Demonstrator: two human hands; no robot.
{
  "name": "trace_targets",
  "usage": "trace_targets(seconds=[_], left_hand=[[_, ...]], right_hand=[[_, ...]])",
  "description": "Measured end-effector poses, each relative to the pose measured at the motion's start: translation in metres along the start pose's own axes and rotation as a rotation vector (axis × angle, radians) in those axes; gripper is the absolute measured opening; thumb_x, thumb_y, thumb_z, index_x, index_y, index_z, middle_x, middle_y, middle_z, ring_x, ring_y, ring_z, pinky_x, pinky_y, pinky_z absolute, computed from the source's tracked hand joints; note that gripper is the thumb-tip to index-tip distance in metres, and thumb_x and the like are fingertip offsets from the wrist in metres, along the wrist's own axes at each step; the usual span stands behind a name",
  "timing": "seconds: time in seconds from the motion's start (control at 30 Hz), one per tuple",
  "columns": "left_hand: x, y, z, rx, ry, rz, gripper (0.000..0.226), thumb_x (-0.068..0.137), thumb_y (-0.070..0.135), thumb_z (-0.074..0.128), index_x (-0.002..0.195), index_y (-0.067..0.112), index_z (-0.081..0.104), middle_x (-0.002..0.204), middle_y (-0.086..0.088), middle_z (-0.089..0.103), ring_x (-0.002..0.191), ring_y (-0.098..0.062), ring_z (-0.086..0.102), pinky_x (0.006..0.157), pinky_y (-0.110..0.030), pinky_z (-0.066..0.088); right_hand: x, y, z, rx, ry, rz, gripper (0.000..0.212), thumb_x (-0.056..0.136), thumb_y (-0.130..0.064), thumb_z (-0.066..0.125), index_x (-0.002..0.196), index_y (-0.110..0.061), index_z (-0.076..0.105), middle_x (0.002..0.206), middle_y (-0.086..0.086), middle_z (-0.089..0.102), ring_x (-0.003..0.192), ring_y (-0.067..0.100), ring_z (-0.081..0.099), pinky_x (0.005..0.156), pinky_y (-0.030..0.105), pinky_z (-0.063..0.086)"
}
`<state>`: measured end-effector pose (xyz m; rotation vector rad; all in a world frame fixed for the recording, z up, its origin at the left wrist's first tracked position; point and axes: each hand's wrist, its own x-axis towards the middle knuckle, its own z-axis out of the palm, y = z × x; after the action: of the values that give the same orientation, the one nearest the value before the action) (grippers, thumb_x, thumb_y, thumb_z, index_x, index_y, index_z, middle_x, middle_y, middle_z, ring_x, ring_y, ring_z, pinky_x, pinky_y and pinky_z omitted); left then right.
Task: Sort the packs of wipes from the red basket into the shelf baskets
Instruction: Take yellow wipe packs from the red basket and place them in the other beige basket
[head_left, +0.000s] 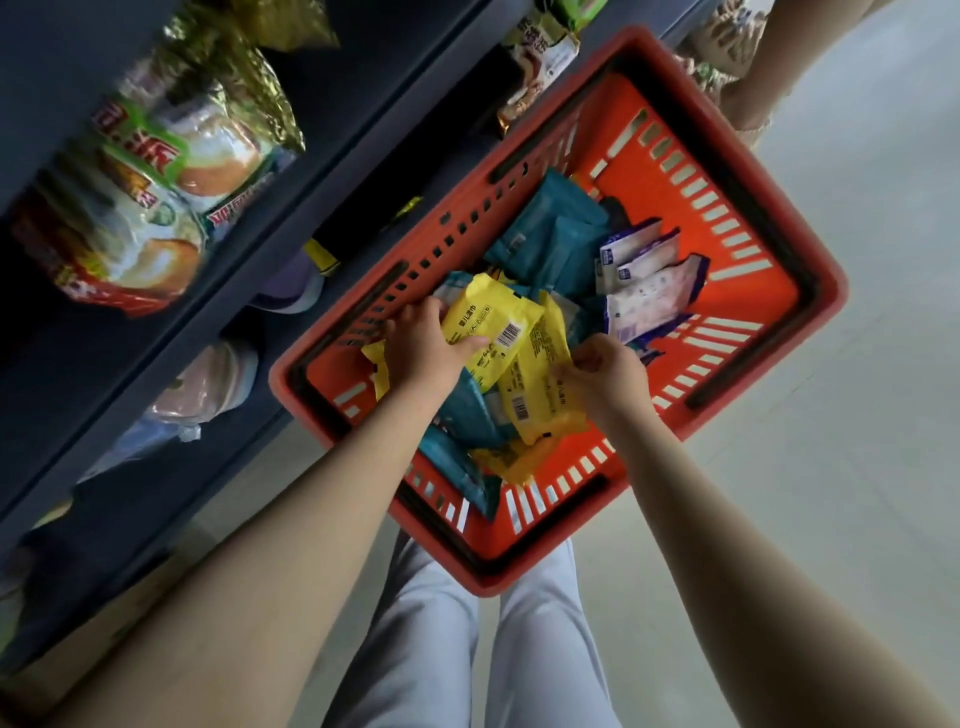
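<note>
Head view, looking down: the left hand (422, 344) is curled over the top of a yellow pack of wipes (491, 325), fingers on its far edge and thumb along the near side, so it grips the pack rather than merely touching it. The right hand (607, 370) is nearly closed, its fingertips pinching the edge of a second yellow pack (537, 400) that lies just beside and partly under the first. Taking one like-coloured pack in each hand looks like a way to lift a matching pair for the same destination.

Both packs are still inside the red basket (823, 291), on a loose heap. Teal packs (550, 234) sit toward the far side and under the yellow ones, and white-and-purple packs (647, 278) lean against the right wall. The heap suggests sorting is at an early stage.

The basket sits on the floor hard against a dark shelf unit (363, 130), which keeps the reach short. Snack bags (156, 171) hang on an upper level. The shelf baskets cannot be made out clearly.
</note>
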<state>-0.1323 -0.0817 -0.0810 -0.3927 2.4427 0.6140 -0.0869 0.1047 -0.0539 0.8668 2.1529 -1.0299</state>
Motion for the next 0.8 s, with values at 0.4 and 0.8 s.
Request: trace_targets(seconds=[0.4,0.8], left_hand=[[-0.107,0.039,-0.108,-0.859,0.098,0.003,0.043,0.087,0.036,0.067,0.118,0.018,0.043,0.107,0.005,0.061,0.093,-0.007,0.061,0.066,-0.013,0.048],[-0.334,0.067,-0.308,-1.536,-0.007,0.078,0.021,0.092,0.022,0.059,0.112,0.02,0.065,0.106,-0.003,0.074,0.097,-0.02,0.07,0.083,-0.04,0.053]], right_hand=[[-0.108,-0.065,-0.125,0.824,0.005,-0.119,0.017,0.09,-0.006,0.062,0.085,-0.013,0.048,0.089,0.006,0.069,0.085,0.03,0.067,0.074,0.048,0.057],[-0.308,-0.222,-0.181,0.742,-0.546,-0.521,0.042,0.097,-0.047,0.048,0.134,-0.026,0.051,0.128,0.005,0.064,0.114,0.023,0.063,0.093,0.047,0.053]])
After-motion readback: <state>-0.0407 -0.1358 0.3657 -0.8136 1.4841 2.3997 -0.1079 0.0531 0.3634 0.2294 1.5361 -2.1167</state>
